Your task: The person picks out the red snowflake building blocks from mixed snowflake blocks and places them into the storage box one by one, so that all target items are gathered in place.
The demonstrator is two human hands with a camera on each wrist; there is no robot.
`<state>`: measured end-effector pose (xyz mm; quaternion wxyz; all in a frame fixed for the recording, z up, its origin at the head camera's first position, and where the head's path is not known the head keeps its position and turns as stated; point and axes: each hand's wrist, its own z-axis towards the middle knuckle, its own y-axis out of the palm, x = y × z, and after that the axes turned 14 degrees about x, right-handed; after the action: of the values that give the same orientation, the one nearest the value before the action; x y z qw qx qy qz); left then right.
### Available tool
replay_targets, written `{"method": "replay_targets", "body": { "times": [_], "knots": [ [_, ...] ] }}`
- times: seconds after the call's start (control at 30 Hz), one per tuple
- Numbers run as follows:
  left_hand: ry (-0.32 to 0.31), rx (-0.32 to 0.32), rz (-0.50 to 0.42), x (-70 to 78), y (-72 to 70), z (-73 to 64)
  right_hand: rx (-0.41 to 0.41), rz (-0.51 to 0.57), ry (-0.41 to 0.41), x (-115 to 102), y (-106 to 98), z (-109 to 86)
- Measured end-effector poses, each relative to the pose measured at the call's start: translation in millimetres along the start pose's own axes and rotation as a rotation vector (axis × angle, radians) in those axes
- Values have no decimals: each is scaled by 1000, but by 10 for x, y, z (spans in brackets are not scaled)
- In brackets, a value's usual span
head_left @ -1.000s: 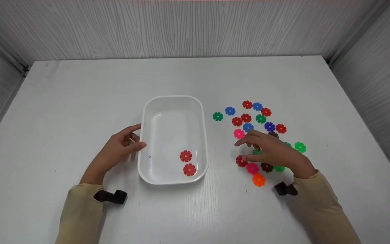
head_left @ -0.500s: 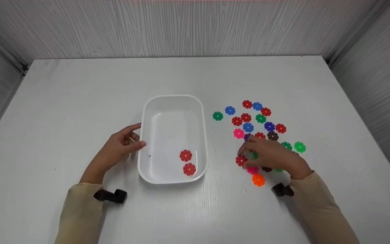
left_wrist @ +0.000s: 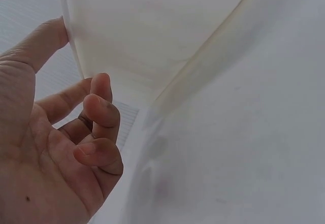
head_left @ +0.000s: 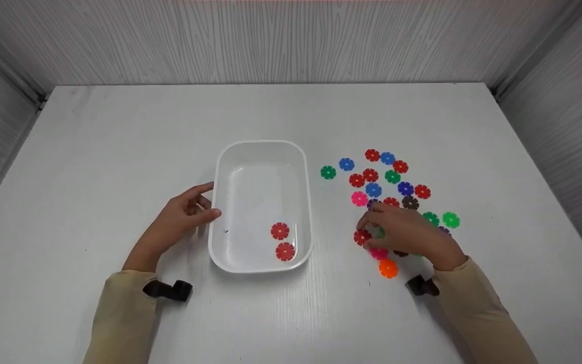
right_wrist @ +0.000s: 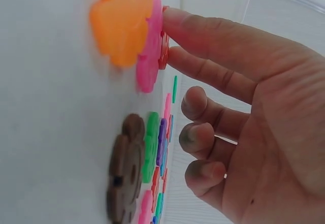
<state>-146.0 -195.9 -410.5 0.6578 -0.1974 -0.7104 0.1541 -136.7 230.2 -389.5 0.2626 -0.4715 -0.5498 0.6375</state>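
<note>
A white tabletop (head_left: 134,131) with faint streaks fills most of the scene, closed off by a grey wood-grain back wall (head_left: 271,40) on the far side and similar side walls (head_left: 564,91) at left and right. The white tray (head_left: 255,202) sits between the person's hands, nearer the left one; two red discs (head_left: 285,252) lie inside it, at its near right. The left hand (head_left: 182,217) holds the tray's left side lightly, thumb over the rim and forefinger at the outer wall, the other fingers loosely bent. The right hand (head_left: 407,230) pinches a notched red disc (head_left: 360,237) between thumb and forefinger, right of the tray, at the left edge of the scattered coloured discs (head_left: 373,190). A pink disc (head_left: 379,254) lies just beside it, and an orange disc (head_left: 388,268) on the near side of that. The tray's long axis runs from near to far, its narrow ends facing the person and the back wall. The pinched disc is round and lies about level with the tabletop.
</note>
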Motion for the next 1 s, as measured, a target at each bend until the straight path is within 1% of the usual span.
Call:
{"method": "replay_targets", "body": {
  "times": [0.2, 0.37, 0.53, 0.73, 1.0],
  "knots": [
    [3, -4, -21, 3, -17, 2, 3, -38, -5, 5, -11, 14],
    [3, -1, -33, -3, -3, 6, 4, -52, -8, -1, -16, 1],
    [1, -3, -27, -3, 17, 22, 24, -63, -40, -3, 2, -19],
    [6, -4, -30, -6, 17, 18, 47, -130, -81, -43, 38, -17],
    [7, 5, -26, -15, 14, 6, 58, -176, -85, -85, 57, 8]
  ]
}}
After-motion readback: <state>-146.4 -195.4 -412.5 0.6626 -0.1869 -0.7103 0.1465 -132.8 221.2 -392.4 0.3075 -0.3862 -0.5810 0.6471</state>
